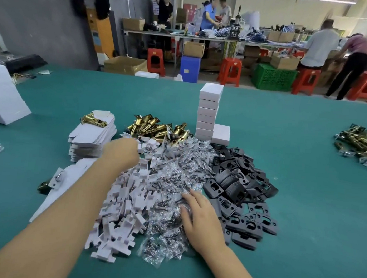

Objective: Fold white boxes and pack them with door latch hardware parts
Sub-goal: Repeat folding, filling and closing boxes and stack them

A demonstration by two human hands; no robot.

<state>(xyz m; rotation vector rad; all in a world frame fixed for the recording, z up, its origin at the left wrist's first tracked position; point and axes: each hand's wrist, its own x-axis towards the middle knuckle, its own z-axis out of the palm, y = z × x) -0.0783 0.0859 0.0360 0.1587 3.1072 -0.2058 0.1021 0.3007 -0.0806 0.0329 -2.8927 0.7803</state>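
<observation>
My left hand point(120, 154) reaches forward over the far end of the pile of white card inserts point(123, 212), near the brass latch bolts point(155, 127); its fingers are hidden behind the wrist. My right hand point(201, 218) lies on the heap of clear screw packets point(176, 171) with its fingers curled into them. Black strike plates point(241, 197) are heaped to the right. A stack of flat white box blanks point(91, 139) with one brass latch point(93, 120) on top sits to the left. Folded white boxes point(209, 112) stand stacked behind the piles.
The green table point(306, 169) carries more brass latches point(362, 142) at the far right and a large white box stack point(0, 100) at the far left. A flat blank with a latch point(55, 182) lies under my left forearm. People work at benches beyond.
</observation>
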